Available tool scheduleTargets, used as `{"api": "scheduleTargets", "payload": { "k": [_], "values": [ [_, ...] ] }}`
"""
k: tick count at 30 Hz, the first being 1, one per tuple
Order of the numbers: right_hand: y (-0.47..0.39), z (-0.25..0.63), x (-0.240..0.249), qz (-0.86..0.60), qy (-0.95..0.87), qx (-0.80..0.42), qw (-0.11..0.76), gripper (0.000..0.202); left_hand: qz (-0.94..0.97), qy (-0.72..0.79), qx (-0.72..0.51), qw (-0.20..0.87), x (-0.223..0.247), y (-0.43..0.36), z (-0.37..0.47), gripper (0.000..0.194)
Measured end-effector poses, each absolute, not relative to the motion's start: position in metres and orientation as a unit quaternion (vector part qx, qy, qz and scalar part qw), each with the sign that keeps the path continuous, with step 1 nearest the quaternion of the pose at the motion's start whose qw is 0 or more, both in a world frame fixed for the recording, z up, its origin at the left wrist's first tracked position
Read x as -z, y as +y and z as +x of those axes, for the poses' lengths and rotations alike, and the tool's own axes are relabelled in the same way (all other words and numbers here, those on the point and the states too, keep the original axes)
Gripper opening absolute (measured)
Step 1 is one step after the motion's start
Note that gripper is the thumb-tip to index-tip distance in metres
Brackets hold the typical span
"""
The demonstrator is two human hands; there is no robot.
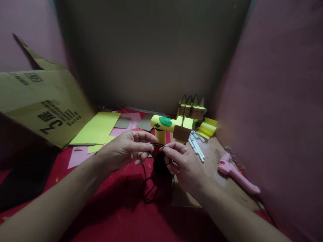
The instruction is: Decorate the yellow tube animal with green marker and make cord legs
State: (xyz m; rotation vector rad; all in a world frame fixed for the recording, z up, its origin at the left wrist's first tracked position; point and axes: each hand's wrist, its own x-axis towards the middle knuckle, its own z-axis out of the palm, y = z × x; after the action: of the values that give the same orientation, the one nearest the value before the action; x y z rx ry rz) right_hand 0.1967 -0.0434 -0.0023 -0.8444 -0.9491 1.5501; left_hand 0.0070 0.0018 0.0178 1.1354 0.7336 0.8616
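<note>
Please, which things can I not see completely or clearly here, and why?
In the head view:
Black cord: pinched parts, hidden by the left hand and right hand.
Black bundle: upper side, partly behind the right hand.
Cardboard box: left part, cut off by the picture's left edge; small print too blurred.
Rear models: partly behind the front model.

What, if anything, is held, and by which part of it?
The left hand and right hand pinch a black cord by a short stretch; whether near its end is unclear.
</note>
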Motion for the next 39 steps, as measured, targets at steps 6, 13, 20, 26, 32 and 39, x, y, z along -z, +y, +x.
{"api": "scheduleTargets", "payload": {
  "k": [6, 13, 20, 26, 32, 39],
  "values": [
    [-0.040, 0.201, 0.002, -0.358, -0.395, -0.644, 0.549, 0.029, 0.533, 0.322, -0.372, 0.689, -0.014, 0.001, 0.005, 0.028],
    [-0.040, 0.201, 0.006, -0.358, -0.407, -0.645, 0.539, 0.025, 0.527, 0.342, -0.376, 0.682, -0.011, 0.001, 0.009, 0.024],
    [-0.042, 0.201, 0.004, -0.364, -0.418, -0.648, 0.522, 0.024, 0.514, 0.334, -0.401, 0.681, -0.014, 0.000, 0.013, 0.010],
    [-0.043, 0.202, 0.002, -0.370, -0.423, -0.653, 0.508, 0.023, 0.515, 0.330, -0.419, 0.671, -0.016, -0.001, 0.014, 0.015],
    [-0.042, 0.202, 0.000, -0.368, -0.419, -0.665, 0.496, 0.028, 0.501, 0.340, -0.441, 0.663, -0.021, -0.004, 0.013, 0.021],
    [-0.042, 0.203, -0.001, -0.348, -0.448, -0.648, 0.509, 0.028, 0.485, 0.344, -0.452, 0.665, -0.025, -0.005, 0.012, 0.019]
  ]
}}
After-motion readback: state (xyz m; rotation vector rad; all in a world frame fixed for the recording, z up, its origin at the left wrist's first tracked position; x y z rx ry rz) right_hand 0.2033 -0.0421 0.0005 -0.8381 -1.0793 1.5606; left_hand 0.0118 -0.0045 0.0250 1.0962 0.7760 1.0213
